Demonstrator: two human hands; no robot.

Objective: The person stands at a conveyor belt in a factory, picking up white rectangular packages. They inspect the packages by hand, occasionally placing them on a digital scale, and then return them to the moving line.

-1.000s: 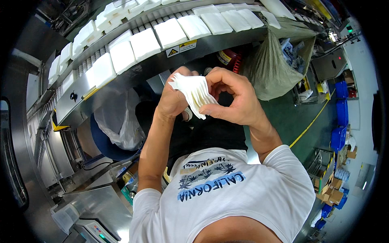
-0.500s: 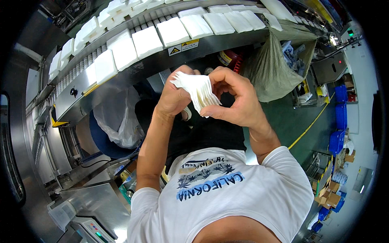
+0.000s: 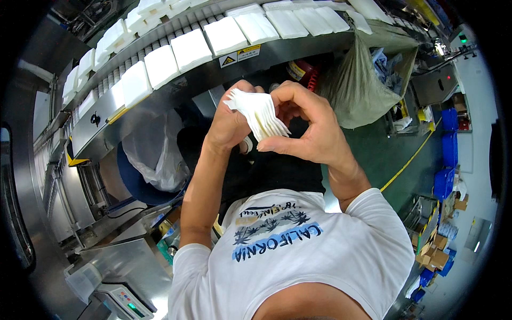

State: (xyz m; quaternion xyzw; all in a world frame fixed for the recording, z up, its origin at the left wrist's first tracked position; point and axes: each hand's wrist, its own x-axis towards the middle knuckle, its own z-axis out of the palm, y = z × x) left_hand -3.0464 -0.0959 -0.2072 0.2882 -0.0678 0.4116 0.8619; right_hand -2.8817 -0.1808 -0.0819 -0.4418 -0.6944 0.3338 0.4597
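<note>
In the head view, the person's left hand [image 3: 229, 125] is closed around the left side of a white stack of thin sheets [image 3: 262, 114], held in front of the body near the roller conveyor [image 3: 298, 48], while the right hand [image 3: 309, 125] curves in a half-open ring, thumb and fingers lightly holding its other side. The bent, rippled layers suggest something light, soft and easily creased, whose sheets may slide apart, so it is probably best held across its full thickness, with gentle pressure near opposite edges.
</note>
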